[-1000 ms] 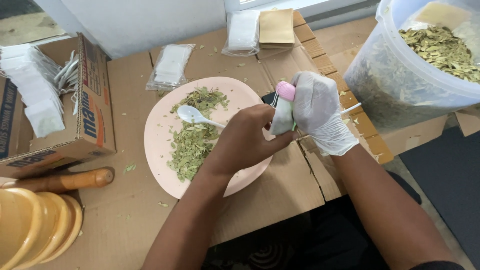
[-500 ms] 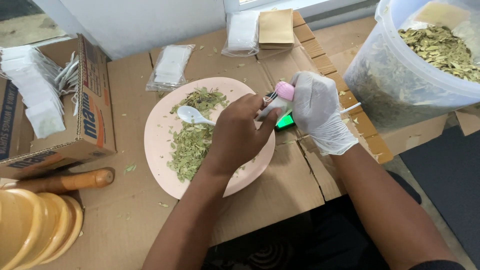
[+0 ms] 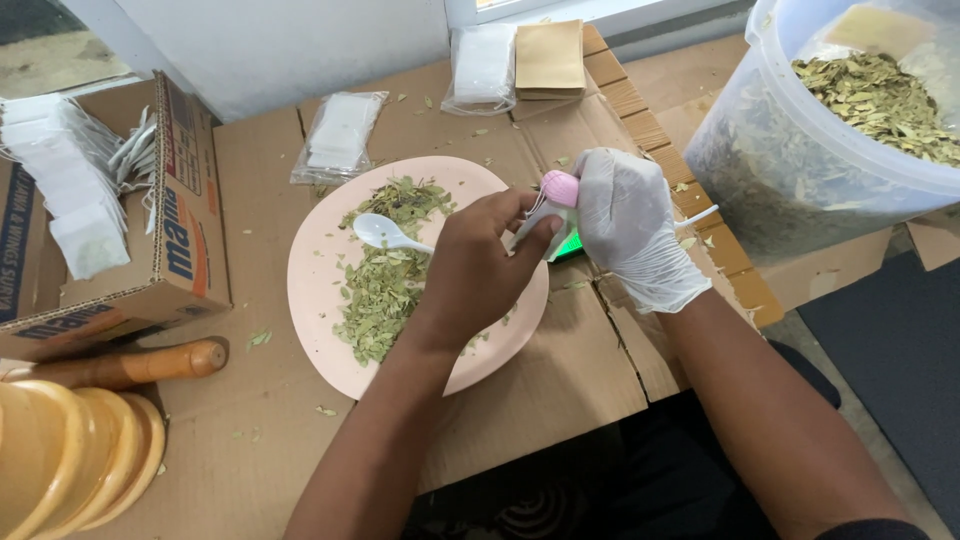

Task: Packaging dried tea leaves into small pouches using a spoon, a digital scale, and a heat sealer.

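1. A small white filter pouch (image 3: 537,222) is being held above the pink plate's (image 3: 310,290) right rim, both hands on it; it looks filled but not yet closed.
2. The gloved right hand (image 3: 630,225) is gripping a pink-capped tool (image 3: 560,187) against the pouch top, fingers clamped.
3. The bare left hand (image 3: 470,270) is pinching the pouch, fingers together.
4. Dried leaves (image 3: 385,280) and a white spoon (image 3: 385,232) are lying on the plate.

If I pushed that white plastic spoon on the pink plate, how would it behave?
The white spoon looks thin, so probably very light and easily flicked. It rests on loose dried leaves, so it would likely slide, scattering them across the smooth pink plate. Its rounded bowl may rock.
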